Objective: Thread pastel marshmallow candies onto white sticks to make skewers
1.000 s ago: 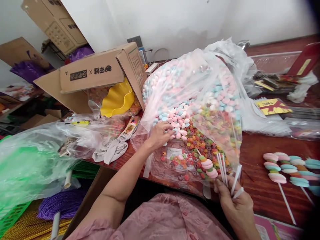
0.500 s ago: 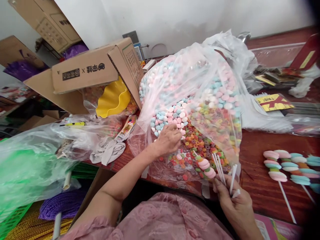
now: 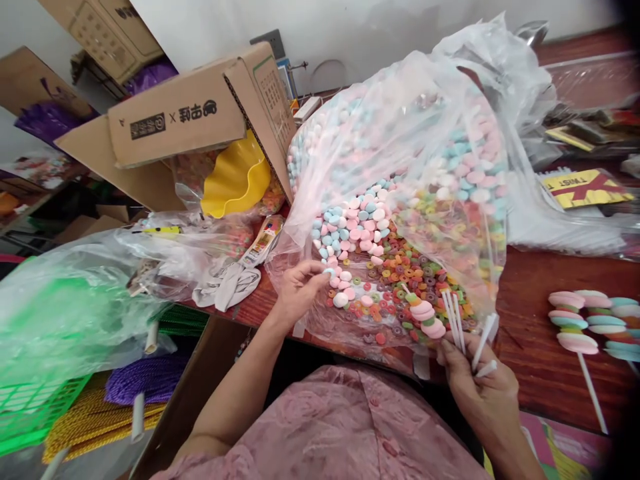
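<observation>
A big clear plastic bag point(image 3: 450, 120) lies open on the wooden table point(image 3: 540, 280), full of pink, blue and white round candies point(image 3: 357, 223) and small coloured ring candies point(image 3: 405, 267). My left hand point(image 3: 300, 290) sits at the bag's mouth, fingers pinched on a pale candy. My right hand point(image 3: 475, 380) grips a bunch of white sticks point(image 3: 457, 320); one of them carries stacked pink and green candies point(image 3: 425, 317).
Finished candy skewers point(image 3: 580, 323) lie on the table at the right. An open cardboard box point(image 3: 195, 120) with a yellow bowl point(image 3: 235, 180) stands at the back left. A green-tinted plastic bag point(image 3: 60, 313) and purple and yellow netting point(image 3: 135, 383) fill the lower left.
My left hand has drawn back from inside the candy pile to the bag's mouth, pinching a candy. The right hand keeps its sticks. The view has shifted slightly.
</observation>
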Motion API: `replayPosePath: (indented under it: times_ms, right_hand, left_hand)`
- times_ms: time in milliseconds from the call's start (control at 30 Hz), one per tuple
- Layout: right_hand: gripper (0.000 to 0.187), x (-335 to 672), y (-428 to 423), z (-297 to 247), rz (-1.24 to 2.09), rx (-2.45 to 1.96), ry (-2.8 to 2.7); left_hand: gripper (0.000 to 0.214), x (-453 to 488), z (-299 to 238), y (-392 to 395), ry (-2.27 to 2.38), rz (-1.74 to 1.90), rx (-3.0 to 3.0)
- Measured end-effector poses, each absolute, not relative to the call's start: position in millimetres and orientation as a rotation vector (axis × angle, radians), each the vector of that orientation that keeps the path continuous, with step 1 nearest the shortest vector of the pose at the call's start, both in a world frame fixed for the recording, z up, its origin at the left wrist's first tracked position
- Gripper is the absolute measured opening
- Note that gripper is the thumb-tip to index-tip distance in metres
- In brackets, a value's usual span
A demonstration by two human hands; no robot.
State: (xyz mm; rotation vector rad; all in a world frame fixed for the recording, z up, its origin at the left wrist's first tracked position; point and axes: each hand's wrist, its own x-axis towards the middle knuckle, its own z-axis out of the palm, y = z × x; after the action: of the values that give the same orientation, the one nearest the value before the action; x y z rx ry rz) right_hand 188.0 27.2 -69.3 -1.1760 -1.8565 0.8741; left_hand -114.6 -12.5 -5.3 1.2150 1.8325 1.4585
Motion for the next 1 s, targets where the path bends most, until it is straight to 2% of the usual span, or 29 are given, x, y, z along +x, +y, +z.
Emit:
replayPosePath:
  times_ms: [100, 300, 567, 800, 1000]
  right_hand:
    - [0.014, 187.1, 26.7, -68.1, 0.852, -1.180, -1.871]
    - [0.011, 187.0, 26.0, -67.7, 0.814, -1.151, -1.882]
    - [0.012, 187.6, 24.1, -69.4, 0.826, -1.133, -1.879]
    - [0.011, 187.3, 24.5, -70.7, 0.778, -1.106, -1.873]
    - [0.014, 185.8, 23.5, -67.4, 0.762, -1.080, -1.894]
  left_hand:
    - [0.013, -109.3, 1.3, -20.7, 1.763, 1.238, 1.153]
    - [0.009, -96.9, 4.0, -31.8, 1.886, 0.940, 1.659]
    - [0.008, -84.0, -5.8, -20.2, 2.010, 1.070, 1.731]
    - [0.014, -80.7, -13.0, 4.5, 2.122, 0.541, 1.930]
    - [0.008, -79.5, -22.4, -7.8, 2.201, 0.489, 2.016]
